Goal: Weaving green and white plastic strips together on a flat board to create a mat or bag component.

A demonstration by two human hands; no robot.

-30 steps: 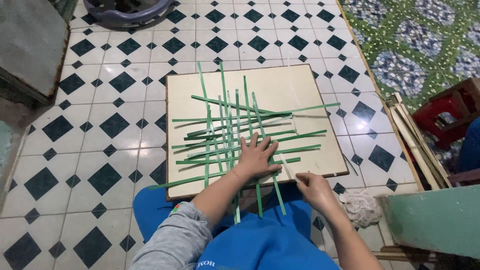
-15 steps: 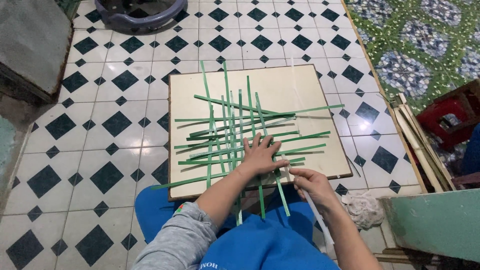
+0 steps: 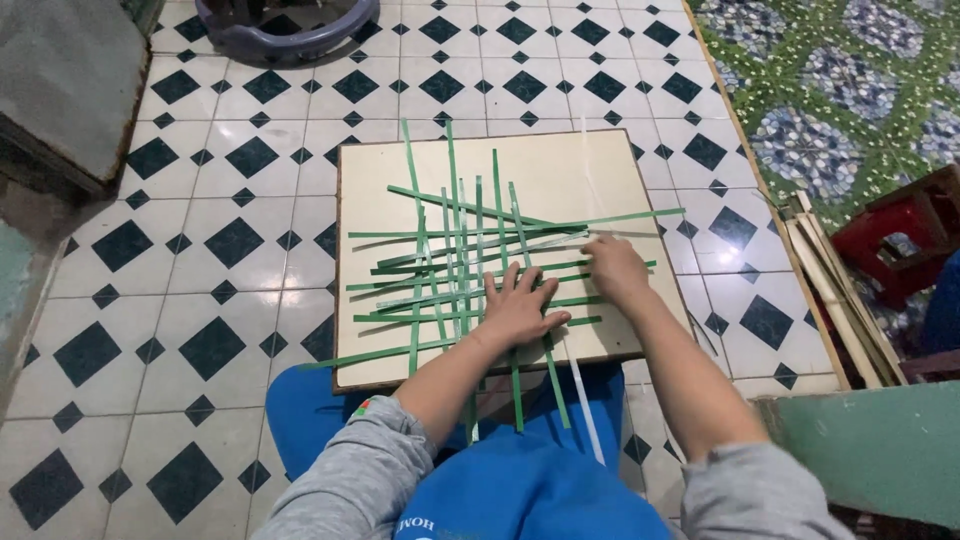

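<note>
Here, left hand (image 3: 520, 310) fingers splayed flat on green strips (image 3: 450, 250), right hand (image 3: 615, 268) seemingly pinching one (partly hidden)

I have a single view, from the camera on the person's head. It looks steeply down and forward over the blue lap onto the square cream board (image 3: 600, 170) lying on the black-and-white tiled floor (image 3: 230, 250), close enough that both forearms enter from the bottom edge.
</note>
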